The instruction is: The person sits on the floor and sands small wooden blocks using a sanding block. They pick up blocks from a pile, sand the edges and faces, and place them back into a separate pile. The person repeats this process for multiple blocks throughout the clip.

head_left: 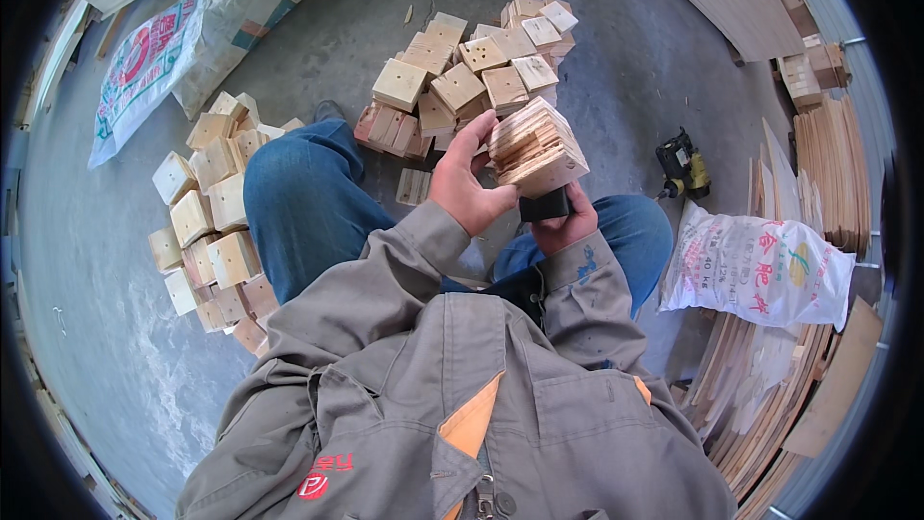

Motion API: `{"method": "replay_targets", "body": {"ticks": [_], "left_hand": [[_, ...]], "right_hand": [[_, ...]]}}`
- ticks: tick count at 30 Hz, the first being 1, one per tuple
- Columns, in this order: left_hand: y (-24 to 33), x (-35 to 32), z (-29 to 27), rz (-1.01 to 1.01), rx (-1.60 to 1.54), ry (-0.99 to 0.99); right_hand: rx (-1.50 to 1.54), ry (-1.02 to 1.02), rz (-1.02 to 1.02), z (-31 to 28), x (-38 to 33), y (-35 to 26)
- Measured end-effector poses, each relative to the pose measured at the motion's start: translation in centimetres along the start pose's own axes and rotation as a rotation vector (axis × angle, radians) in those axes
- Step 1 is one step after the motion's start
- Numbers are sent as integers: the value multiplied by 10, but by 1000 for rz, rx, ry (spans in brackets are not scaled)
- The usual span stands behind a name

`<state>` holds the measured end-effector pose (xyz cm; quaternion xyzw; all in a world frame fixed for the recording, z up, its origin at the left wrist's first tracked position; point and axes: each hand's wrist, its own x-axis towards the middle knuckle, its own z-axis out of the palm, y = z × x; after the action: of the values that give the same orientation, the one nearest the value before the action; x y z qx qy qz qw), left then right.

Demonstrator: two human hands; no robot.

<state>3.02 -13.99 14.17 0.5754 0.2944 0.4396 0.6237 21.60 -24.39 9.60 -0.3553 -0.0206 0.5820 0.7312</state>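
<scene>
In front of my knees, a wooden block (544,149) with rough, layered sides is held up off the floor. My left hand (465,178) grips its left side, thumb near the lower edge and fingers at the upper corner. Just beneath the block, my right hand (570,221) is closed round a dark, square-ended object (546,205) whose kind I cannot make out. That object appears to touch the block's underside. Beyond my hands lies a heap of similar wooden blocks (460,87), some with small holes in their faces. One small slatted piece (414,187) lies apart, nearer my left knee.
Another pile of blocks (217,202) flanks my left leg. A black and yellow power tool (683,164) rests on the floor to the right, beside a filled white sack (756,265) on stacked wood strips (756,376). Flattened sacks (154,63) lie at the far left.
</scene>
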Motion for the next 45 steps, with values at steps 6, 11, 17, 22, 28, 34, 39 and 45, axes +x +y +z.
{"method": "replay_targets", "body": {"ticks": [6, 11, 17, 22, 28, 34, 39, 45], "left_hand": [[5, 0, 1, -59, -75, -16], [4, 0, -1, -48, -59, -44], [7, -2, -1, -49, -192, -45], [6, 0, -4, -156, -400, 0], [2, 2, -5, -172, -384, 56], [-1, 2, -5, -180, -388, 75], [-3, 3, -5, -192, -403, 85], [-4, 4, -5, -203, -388, 94]], "right_hand": [[20, 44, 7, -6, 3, 0], [13, 65, 19, -3, 2, 1], [29, 45, 66, -6, 1, -4], [53, 104, 78, -7, 2, -3], [48, 151, 101, -1, 1, -2], [30, 155, 89, 0, 1, -2], [45, 171, 103, 3, 0, -2], [46, 194, 117, 2, 1, -1]]}}
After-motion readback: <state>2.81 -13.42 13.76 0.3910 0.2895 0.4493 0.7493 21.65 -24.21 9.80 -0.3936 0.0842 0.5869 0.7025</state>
